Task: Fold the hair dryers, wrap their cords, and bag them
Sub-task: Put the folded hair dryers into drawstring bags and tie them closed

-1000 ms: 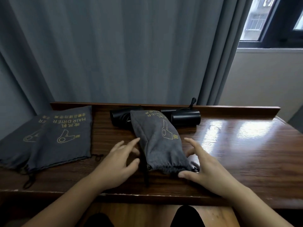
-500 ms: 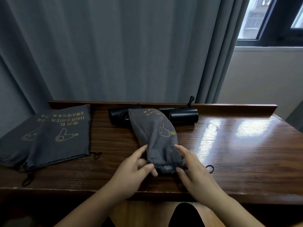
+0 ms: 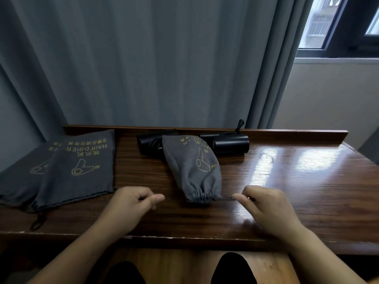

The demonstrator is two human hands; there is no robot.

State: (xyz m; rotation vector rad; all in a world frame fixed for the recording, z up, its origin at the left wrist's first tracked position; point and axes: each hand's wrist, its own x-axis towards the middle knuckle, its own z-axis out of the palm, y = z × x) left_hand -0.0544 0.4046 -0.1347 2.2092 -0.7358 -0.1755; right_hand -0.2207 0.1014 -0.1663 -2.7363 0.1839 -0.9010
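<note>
A filled grey drawstring bag [image 3: 192, 169] with a gold hair dryer print lies mid-table, its gathered mouth toward me. My right hand [image 3: 266, 203] pinches the thin black drawstring [image 3: 227, 199], pulled taut from the right of the mouth. My left hand [image 3: 133, 199] sits left of the mouth, thumb pressed to forefinger in a pinch; the cord on that side is too faint to make out. Behind the bag lie two black hair dryers, one [image 3: 148, 144] at the left and one [image 3: 231, 144] at the right, partly hidden by the bag.
Two flat empty grey bags [image 3: 82, 167] [image 3: 22, 173] overlap at the table's left end, one hanging past the edge. The wooden table [image 3: 297, 181] has a low raised back rail. Grey curtains hang behind it, with a window at the upper right.
Both hands have moved apart from the bag's mouth, left going left and right going right. The mouth is now drawn tight.
</note>
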